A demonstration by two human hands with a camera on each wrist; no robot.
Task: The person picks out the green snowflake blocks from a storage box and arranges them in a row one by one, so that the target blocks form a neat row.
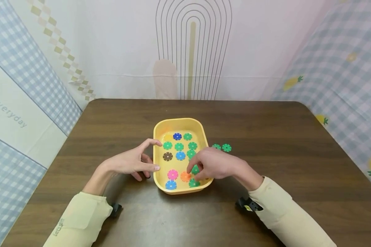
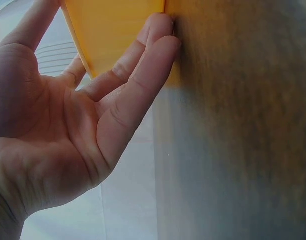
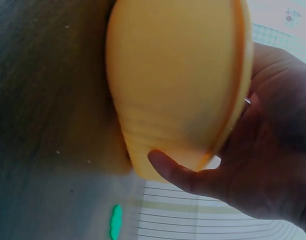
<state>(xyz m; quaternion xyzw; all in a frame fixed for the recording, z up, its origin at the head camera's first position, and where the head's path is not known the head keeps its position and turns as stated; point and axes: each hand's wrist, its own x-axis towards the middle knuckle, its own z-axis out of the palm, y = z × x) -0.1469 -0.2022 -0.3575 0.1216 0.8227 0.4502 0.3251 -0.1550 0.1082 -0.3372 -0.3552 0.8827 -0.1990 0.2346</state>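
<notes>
A yellow plastic bin [image 1: 180,190] holds several flower-shaped notched discs, lying flat on its floor. My left hand [image 1: 126,161] grips the bin's left rim, thumb and index finger over the edge, the other fingers outside; the left wrist view shows those fingers along the yellow wall. My right hand [image 1: 214,163] reaches over the right rim, fingers bent down. Its index fingertip meets the edge of an orange disc [image 1: 184,176], with the thumb a little apart, close to a green disc [image 1: 194,183]. One right finger [image 3: 175,172] lies against the bin's outer wall.
Two green discs [image 1: 226,148] lie on the brown wooden table [image 1: 266,137] just right of the bin. Inside the bin are also a pink disc [image 1: 172,174], a brown disc [image 1: 168,156] and blue ones [image 1: 180,155]. A patterned cloth [image 1: 117,51] hangs behind the table.
</notes>
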